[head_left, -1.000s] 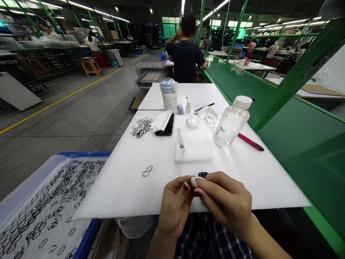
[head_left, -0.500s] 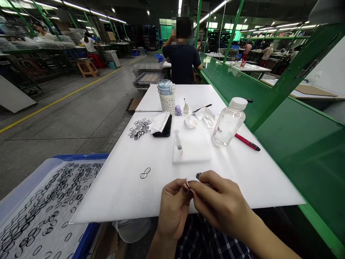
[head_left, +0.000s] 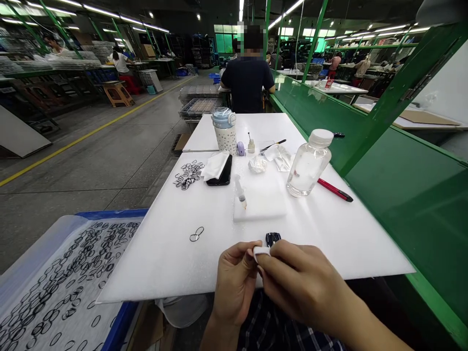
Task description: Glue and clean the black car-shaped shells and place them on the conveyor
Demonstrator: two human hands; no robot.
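My left hand (head_left: 234, 280) and my right hand (head_left: 302, 282) meet at the near edge of the white table (head_left: 171, 253). Both pinch a small white pad (head_left: 261, 251) between their fingertips. A small dark glossy piece (head_left: 272, 238) lies on the table just beyond my fingers. Two thin black rings (head_left: 196, 235) lie to the left of my hands. Farther out, a syringe (head_left: 240, 190) rests on a white block (head_left: 260, 202).
A clear bottle (head_left: 307, 165), a red pen (head_left: 334, 190), a black phone under a cloth (head_left: 218, 171), a pile of black rings (head_left: 186, 174) and a cup (head_left: 224, 130) stand farther back. A blue tray of several rings (head_left: 62, 282) sits at my left. A person in dark clothes (head_left: 247, 78) works ahead.
My hands stayed together on the white pad and shifted slightly toward me; the dark piece now shows fully beyond my fingers.
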